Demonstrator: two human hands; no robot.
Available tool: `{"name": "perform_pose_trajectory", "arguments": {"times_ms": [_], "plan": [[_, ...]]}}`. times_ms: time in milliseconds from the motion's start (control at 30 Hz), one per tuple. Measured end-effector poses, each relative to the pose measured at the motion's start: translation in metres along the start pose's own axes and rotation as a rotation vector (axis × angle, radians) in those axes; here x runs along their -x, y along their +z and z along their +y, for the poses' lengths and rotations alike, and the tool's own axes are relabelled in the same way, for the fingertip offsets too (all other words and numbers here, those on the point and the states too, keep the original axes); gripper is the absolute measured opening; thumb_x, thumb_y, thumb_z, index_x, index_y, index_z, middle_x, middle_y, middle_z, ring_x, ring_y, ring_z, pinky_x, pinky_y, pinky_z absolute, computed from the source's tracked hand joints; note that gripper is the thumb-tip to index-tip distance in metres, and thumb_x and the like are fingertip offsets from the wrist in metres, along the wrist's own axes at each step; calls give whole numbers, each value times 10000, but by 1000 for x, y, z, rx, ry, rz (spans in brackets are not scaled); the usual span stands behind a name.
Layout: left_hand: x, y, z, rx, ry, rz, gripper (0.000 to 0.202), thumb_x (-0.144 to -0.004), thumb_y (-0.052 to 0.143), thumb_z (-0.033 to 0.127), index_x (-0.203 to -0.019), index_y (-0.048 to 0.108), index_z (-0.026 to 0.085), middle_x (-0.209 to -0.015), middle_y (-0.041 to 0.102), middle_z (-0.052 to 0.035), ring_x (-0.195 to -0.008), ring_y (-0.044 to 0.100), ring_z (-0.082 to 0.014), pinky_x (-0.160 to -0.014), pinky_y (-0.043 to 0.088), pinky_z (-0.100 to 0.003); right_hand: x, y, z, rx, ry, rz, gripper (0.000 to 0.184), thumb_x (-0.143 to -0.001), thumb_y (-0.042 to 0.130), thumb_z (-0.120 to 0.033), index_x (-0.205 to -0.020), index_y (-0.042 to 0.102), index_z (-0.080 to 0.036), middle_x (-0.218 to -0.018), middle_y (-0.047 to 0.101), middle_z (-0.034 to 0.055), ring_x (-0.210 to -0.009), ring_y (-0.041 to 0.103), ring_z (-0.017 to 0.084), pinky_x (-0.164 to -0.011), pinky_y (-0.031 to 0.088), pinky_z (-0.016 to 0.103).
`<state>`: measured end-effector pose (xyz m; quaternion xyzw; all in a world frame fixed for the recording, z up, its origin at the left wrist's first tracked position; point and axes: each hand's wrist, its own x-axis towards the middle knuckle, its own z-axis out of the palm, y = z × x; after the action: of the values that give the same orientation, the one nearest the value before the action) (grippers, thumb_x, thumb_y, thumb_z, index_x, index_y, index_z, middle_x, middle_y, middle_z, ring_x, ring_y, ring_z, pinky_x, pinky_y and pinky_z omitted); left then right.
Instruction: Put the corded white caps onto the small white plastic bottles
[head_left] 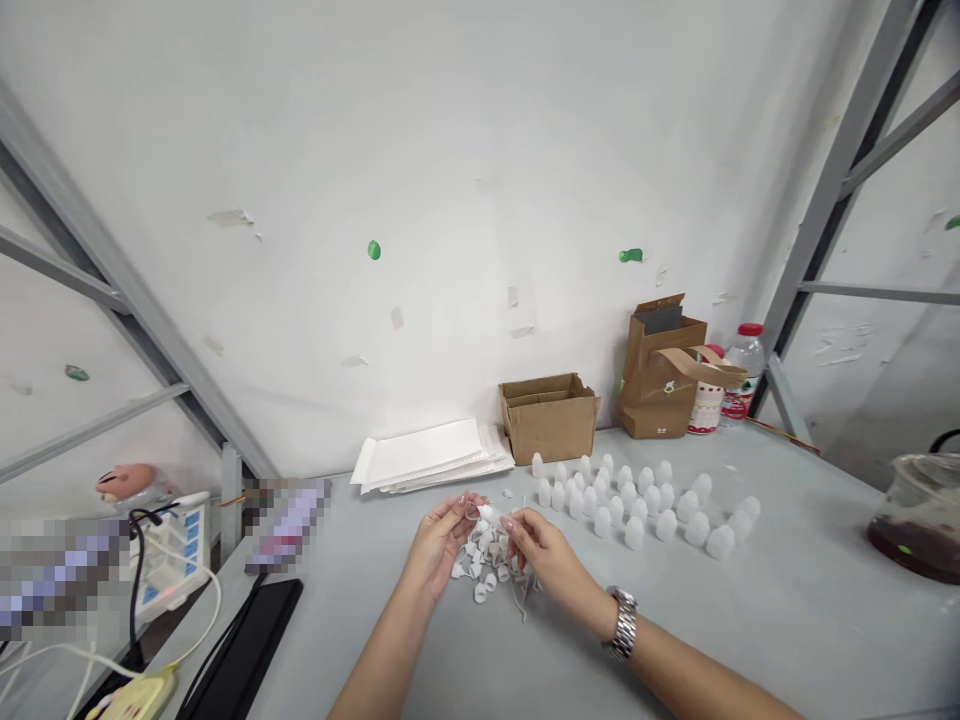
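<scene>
White plastic cap [487, 513], small and rounded, sits pinched between fingertips of left hand [439, 545] and right hand [544, 555].

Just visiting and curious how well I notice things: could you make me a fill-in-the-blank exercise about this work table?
1. The left hand and right hand pinch one small piece coloured ___.
2. The wristwatch is worn on the ___ wrist.
3. The water bottle by the wall has a cap coloured ___.
Missing words: white; right; red.

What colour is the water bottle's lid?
Red. The bottle lid shows in the head view, beside the brown paper bag.
</scene>
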<state>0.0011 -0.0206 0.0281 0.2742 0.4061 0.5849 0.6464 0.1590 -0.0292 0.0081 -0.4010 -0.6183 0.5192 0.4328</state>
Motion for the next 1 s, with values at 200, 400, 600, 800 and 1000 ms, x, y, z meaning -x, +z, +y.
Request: {"name": "perform_pose_trajectory", "arguments": {"times_ms": [200, 400, 600, 800, 1000], "plan": [[-1, -2, -1, -35, 22, -1, 215, -568, 728, 240, -740, 677, 121, -800, 703, -79, -690, 628, -129, -729, 455, -238, 0, -1, -1, 47, 3, 32, 335, -785, 445, -517, -720, 502, -193, -582, 528, -23, -497, 482, 122, -509, 375, 250], [-1, -2, -3, -101, 68, 14, 265, -537, 740, 291, -738, 689, 125, -797, 708, -84, -731, 626, -143, -795, 434, -255, 0, -2, -3, 110, -6, 62, 334, -789, 441, -508, -666, 476, -200, -525, 507, -34, -486, 463, 124, -504, 353, 248], [-2, -2, -5, -175, 98, 17, 285, -542, 730, 326, -730, 692, 115, -766, 707, -98, -719, 622, -161, -788, 430, -282, 1, -3, -4, 196, -47, 74, 290, -797, 457, -457, -667, 481, -199, -545, 514, -22, -526, 452, 133, -515, 321, 247], [-1, -2, -9, -253, 152, 10, 266, -589, 694, 349, -720, 696, 118, -788, 706, -100, -752, 618, -177, -778, 434, -282, 2, -3, -4, 239, -61, 71, 292, -818, 427, -443, -660, 462, -200, -542, 506, -23, -521, 437, 129, -506, 307, 242], [-3, -6, -11, -374, 164, -21, 254, -620, 675, 340, -747, 702, 121, -809, 707, -94, -786, 615, -191, -774, 437, -278, 1, -4, 0, 277, -91, 73, 256, -826, 428, -400, -685, 475, -191, -570, 515, -19, -539, 440, 126, -525, 319, 240]]}}
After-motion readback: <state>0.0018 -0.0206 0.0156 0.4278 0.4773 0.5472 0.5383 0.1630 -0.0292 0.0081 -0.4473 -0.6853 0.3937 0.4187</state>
